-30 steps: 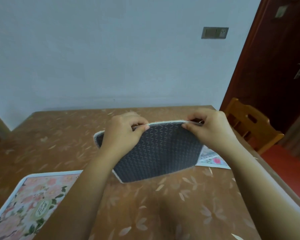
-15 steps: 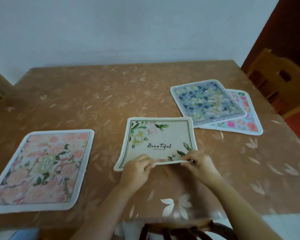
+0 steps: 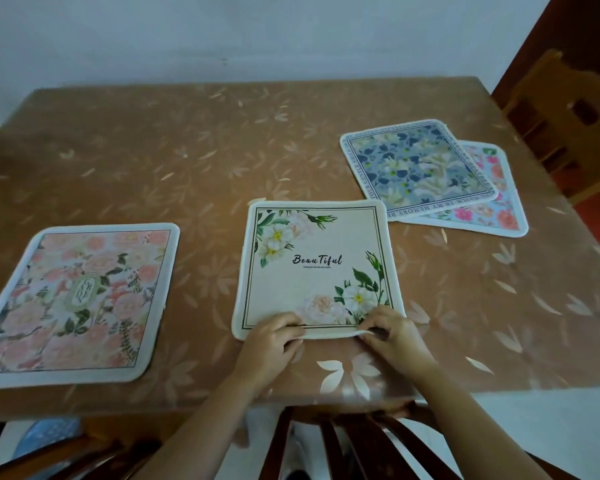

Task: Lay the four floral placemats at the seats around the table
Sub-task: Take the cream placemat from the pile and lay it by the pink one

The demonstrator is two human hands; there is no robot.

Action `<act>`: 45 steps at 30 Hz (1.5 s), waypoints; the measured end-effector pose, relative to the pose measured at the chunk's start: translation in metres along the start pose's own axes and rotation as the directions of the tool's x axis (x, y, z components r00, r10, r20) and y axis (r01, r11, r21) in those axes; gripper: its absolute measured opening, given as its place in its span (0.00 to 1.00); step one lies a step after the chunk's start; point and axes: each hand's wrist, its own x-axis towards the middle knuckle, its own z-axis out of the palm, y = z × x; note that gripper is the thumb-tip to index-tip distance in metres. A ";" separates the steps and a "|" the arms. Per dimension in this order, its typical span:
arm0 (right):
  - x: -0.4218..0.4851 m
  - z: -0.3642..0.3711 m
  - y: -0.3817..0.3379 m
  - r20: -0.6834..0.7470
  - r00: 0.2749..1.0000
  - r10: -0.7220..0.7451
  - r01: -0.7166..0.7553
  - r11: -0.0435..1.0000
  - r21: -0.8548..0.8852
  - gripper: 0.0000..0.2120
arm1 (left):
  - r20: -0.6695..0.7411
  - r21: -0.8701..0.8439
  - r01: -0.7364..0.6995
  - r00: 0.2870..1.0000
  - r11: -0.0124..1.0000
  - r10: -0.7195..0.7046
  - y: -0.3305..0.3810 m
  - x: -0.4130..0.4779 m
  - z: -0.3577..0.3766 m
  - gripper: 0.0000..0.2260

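Both hands pinch the near edge of the cream placemat (image 3: 312,265), left hand (image 3: 271,336) and right hand (image 3: 392,329) a little apart. It lies flat at the counter's (image 3: 187,150) near middle. The pink placemat (image 3: 80,299) lies to its left. Far right, the blue placemat (image 3: 416,168) overlaps a fourth placemat (image 3: 499,209).

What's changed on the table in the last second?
The cream mat, held up grey back toward the camera, now lies flat, face up, on the table. The left hand and right hand still pinch its near edge. The pink mat and the blue mat stayed put.
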 end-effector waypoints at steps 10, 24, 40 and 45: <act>-0.036 -0.018 0.013 -0.045 0.998 0.048 -0.050 0.998 -0.049 0.08 | 0.063 -0.039 -0.143 0.987 0.989 0.145 0.020 -0.008 0.016 0.07; -0.048 -0.024 0.021 -0.043 0.993 0.110 -0.118 0.958 -0.263 0.17 | 0.063 0.029 -0.162 0.985 0.986 0.160 0.016 -0.010 0.033 0.10; -0.046 -0.007 0.028 -0.146 0.986 0.083 -0.127 0.937 -0.325 0.27 | 0.020 0.174 0.037 0.999 0.984 -0.041 0.000 -0.025 0.025 0.16; -0.046 -0.004 0.029 -0.156 0.987 0.044 -0.095 0.935 -0.341 0.25 | 0.022 0.133 0.072 0.997 0.989 -0.075 -0.001 -0.029 0.021 0.16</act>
